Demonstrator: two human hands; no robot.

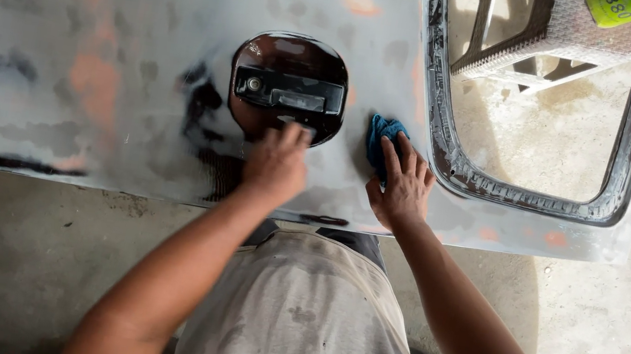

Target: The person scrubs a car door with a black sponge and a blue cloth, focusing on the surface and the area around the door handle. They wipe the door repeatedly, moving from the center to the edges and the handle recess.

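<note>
Looking down, I am seeing my left hand (276, 163) pressing on a big grey car panel (94, 60), right at the near edge of the dark round dip (290, 86) that is holding the handle. That hand is blurry, so I cannot tell if something small is tucked under the fingers. My right hand (402, 185) is lying flat with fingers spread, pinning a blue cloth (381, 137) to the panel, just right of the dip.

I am judging the panel to be hard, stiff and heavy; it is not bending under my hands. Its sanded skin is looking dull and dusty, so probably not slippery. The cloth is looking soft and light, and is easy to bunch up and pinch anywhere. The panel is best gripped at its near edge or at the window hole (543, 113).

The near edge is running just behind my wrists, so I am having little room there. The window rim is sitting close on the right of the cloth. Far and left, the panel is stretching wide for sliding my hands.
</note>
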